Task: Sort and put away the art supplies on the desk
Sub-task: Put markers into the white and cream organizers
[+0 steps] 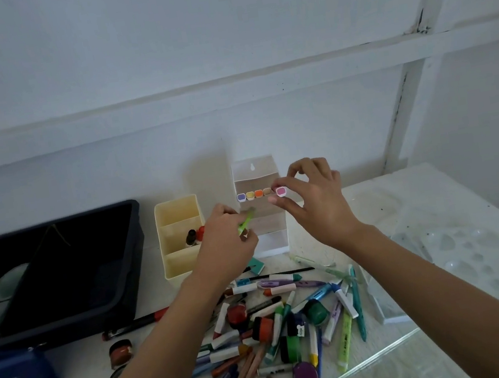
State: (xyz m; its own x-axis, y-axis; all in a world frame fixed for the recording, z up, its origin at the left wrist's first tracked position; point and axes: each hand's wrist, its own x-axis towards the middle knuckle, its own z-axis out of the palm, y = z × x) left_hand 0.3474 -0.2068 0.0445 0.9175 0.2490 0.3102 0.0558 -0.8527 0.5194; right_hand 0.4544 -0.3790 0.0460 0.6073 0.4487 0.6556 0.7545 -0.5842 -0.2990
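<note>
Currently: right hand (315, 208) pinches the pink-capped marker (280, 191) by thumb and forefinger, at the 3 o'clock end of the cap row in the white organizer (255, 168). Left hand (227, 244) grips a green marker (246, 223), long axis toward 1 o'clock, straight at the organizer.

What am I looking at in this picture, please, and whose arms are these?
No machine here: the one picture comes from a camera worn on a person's head, looking down at their own arms. The left hand grips a green marker. The right hand pinches a pink-capped marker at the end of a row of coloured caps in a white tiered holder by the wall. On the desk lie a heap of markers and small paint pots, a cream divided box, a dark tray and a clear palette.
</note>
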